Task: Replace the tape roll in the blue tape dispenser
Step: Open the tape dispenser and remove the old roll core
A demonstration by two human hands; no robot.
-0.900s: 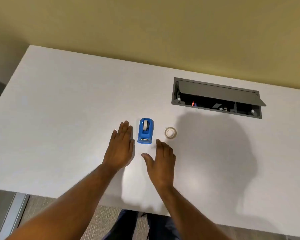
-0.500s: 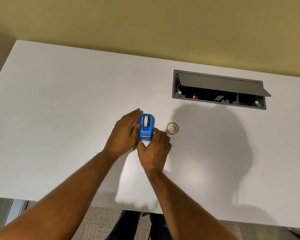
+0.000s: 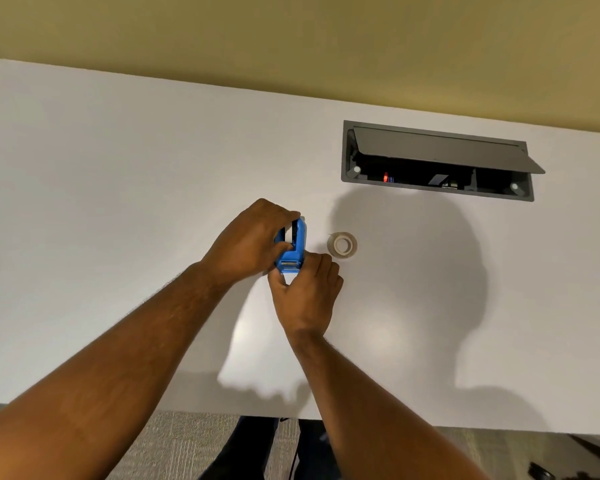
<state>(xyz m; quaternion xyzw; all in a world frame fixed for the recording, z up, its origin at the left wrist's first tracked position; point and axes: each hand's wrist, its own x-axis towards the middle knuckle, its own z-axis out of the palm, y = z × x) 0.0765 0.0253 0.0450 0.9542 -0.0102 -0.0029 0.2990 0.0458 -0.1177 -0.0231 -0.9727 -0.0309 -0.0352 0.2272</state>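
Observation:
The blue tape dispenser (image 3: 295, 249) is in the middle of the white table (image 3: 118, 202), tilted between both hands. My left hand (image 3: 248, 242) covers its top and left side, fingers curled over the white roll seated inside; only a sliver of that roll shows. My right hand (image 3: 303, 291) pinches the dispenser's near end, by the metal cutter. A loose clear tape roll (image 3: 342, 244) lies flat on the table just right of the dispenser, untouched.
A grey cable box (image 3: 437, 161) is sunk into the table at the back right, its lid propped open. A yellow wall runs behind the table. The table's near edge crosses below my forearms, with carpet and my legs beneath.
Both hands went from lying flat beside the dispenser to gripping it. The left hand has since slid over the top onto the roll, and the dispenser has tilted.

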